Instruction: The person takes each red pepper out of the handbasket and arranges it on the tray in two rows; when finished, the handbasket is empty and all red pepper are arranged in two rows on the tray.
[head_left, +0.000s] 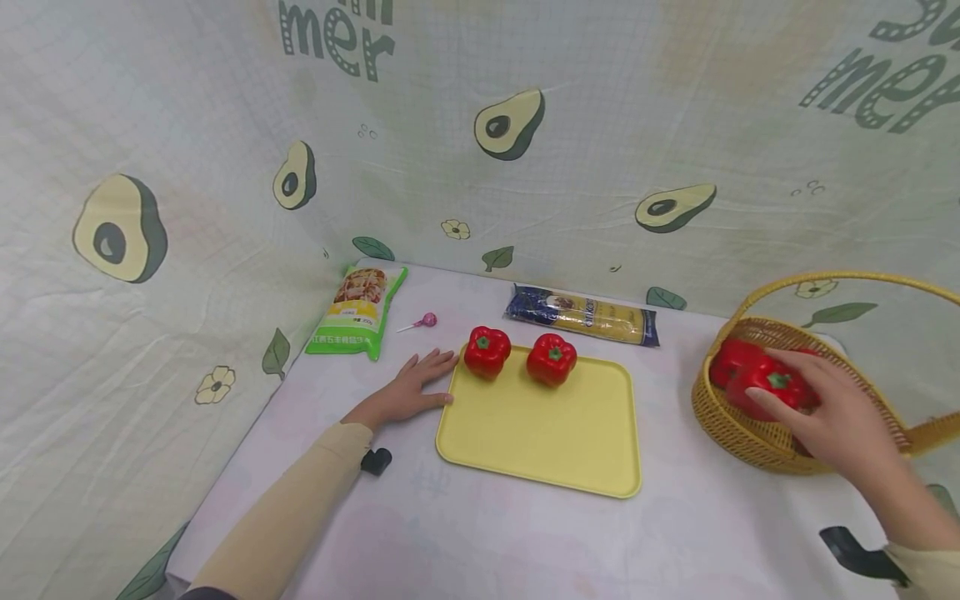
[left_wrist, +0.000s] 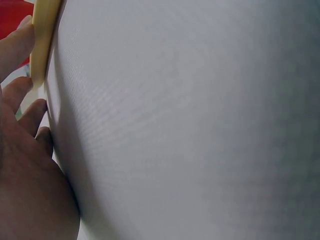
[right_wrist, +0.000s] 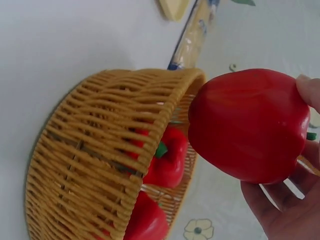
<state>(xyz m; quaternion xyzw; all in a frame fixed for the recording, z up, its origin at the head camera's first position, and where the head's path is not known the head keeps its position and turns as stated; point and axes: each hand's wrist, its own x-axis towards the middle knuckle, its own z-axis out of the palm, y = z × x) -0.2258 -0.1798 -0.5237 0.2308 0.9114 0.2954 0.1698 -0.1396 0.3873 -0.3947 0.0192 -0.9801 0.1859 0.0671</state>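
My right hand holds a red bell pepper between thumb and fingers, just above the rim of the wicker basket. Inside the basket lie more red peppers, one with its green stem showing in the right wrist view. My left hand rests on the table with fingers spread, its fingertips at the left edge of the yellow tray. Two red bell peppers stand along the tray's far side, one at the left corner and another beside it.
Behind the tray lies a blue and yellow pasta packet. A green food bag and a pink lollipop are at the back left. The basket's tall handle arches over its opening. Patterned cloth hangs behind the table.
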